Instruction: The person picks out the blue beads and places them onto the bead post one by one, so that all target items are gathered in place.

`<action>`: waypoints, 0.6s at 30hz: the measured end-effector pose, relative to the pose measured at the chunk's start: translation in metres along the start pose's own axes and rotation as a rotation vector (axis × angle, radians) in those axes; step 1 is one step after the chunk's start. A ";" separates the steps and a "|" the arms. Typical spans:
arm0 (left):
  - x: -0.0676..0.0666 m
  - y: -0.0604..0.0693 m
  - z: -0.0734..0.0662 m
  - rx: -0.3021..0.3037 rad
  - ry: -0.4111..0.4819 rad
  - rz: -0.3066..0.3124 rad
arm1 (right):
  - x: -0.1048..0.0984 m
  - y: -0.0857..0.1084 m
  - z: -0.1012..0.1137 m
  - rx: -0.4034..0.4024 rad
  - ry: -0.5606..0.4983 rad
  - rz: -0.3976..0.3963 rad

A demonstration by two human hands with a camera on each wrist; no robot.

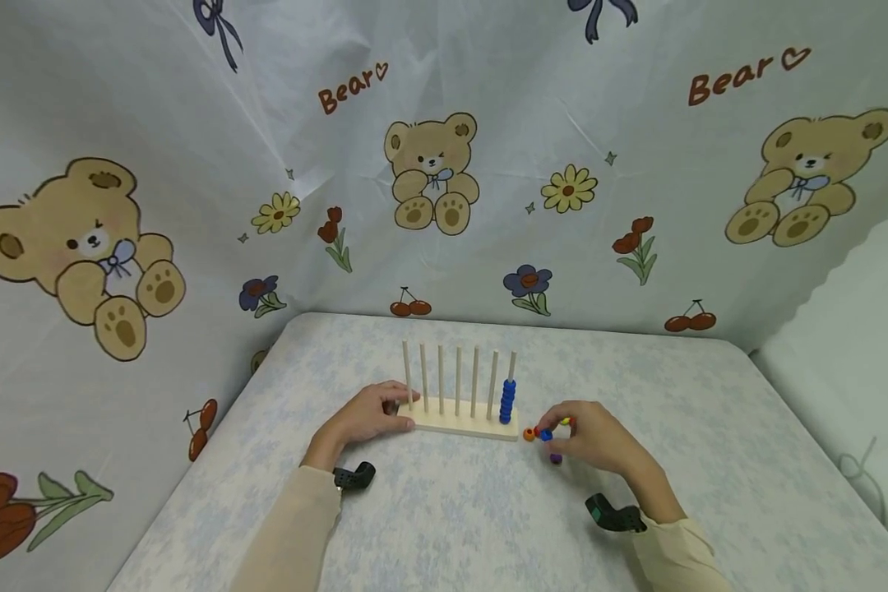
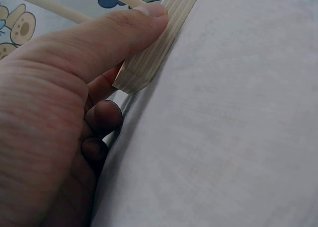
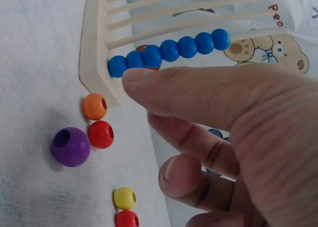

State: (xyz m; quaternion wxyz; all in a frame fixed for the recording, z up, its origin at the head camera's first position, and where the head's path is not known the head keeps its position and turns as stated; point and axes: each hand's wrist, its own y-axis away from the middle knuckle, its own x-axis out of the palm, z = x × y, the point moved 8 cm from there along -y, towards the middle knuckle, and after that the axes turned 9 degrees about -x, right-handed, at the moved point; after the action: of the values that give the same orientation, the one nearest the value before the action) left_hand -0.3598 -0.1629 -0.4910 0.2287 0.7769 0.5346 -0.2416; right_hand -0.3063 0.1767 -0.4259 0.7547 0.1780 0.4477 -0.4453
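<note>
A wooden peg rack [image 1: 459, 423] with a row of upright pegs stands on the table. Several blue beads [image 1: 507, 401] are stacked on its rightmost peg. My left hand [image 1: 366, 413] grips the left end of the rack's base, thumb along the front edge [image 2: 154, 53] and fingers behind. Just right of the rack, my right hand [image 1: 595, 436] pinches a blue bead [image 1: 546, 435] between thumb and fingertips; in the right wrist view the thumb hides it. Loose beads lie by that hand: orange [image 3: 94, 106], red [image 3: 101, 134], purple [image 3: 71, 147] and yellow [image 3: 124, 198].
Another red bead [image 3: 127, 219] touches the yellow one. The table [image 1: 451, 510] has a pale blue mottled cover. Behind it hangs a white cloth [image 1: 511, 82] printed with bears and flowers. A thin cable [image 1: 862, 473] is at the far right.
</note>
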 end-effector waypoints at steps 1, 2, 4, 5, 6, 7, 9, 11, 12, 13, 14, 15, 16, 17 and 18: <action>0.000 0.000 0.000 -0.002 0.000 0.002 | -0.001 0.000 0.001 -0.006 -0.007 -0.007; 0.001 0.001 0.000 -0.004 0.000 0.005 | -0.002 0.001 0.002 -0.012 -0.018 -0.013; 0.002 0.002 0.001 -0.015 0.004 0.011 | -0.004 0.002 0.004 -0.020 -0.045 -0.029; 0.002 0.002 0.002 -0.020 0.005 0.012 | -0.005 0.003 0.005 -0.027 -0.057 -0.040; 0.003 0.002 0.002 -0.023 0.009 0.011 | -0.006 0.003 0.006 -0.036 -0.070 -0.051; 0.003 0.002 0.003 -0.024 0.011 0.012 | -0.008 0.003 0.008 -0.047 -0.079 -0.063; 0.004 0.002 0.004 -0.025 0.013 0.012 | -0.012 0.003 0.011 -0.058 -0.086 -0.100; 0.003 0.002 0.004 -0.021 0.012 0.008 | -0.019 0.001 0.014 -0.079 -0.080 -0.144; 0.003 0.001 0.004 -0.017 0.013 0.007 | -0.022 0.000 0.016 -0.088 -0.073 -0.165; 0.002 0.001 0.004 -0.015 0.012 0.005 | -0.025 -0.001 0.017 -0.095 -0.062 -0.186; 0.002 0.000 0.004 -0.013 0.011 0.004 | -0.028 -0.002 0.019 -0.098 -0.051 -0.208; 0.002 0.000 0.004 -0.013 0.011 0.004 | -0.032 -0.004 0.020 -0.100 -0.040 -0.226; 0.001 0.000 0.004 -0.010 0.011 0.004 | -0.034 -0.005 0.022 -0.101 -0.029 -0.242; 0.001 -0.001 0.004 -0.010 0.008 0.003 | -0.037 -0.006 0.023 -0.104 -0.018 -0.256; 0.001 -0.001 0.004 -0.009 0.005 0.001 | -0.040 -0.008 0.024 -0.099 -0.011 -0.272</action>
State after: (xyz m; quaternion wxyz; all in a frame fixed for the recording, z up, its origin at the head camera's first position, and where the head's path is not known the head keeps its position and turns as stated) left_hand -0.3613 -0.1645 -0.4945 0.2312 0.7767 0.5358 -0.2370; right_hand -0.3082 0.1770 -0.3791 0.6977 0.0758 0.4850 -0.5217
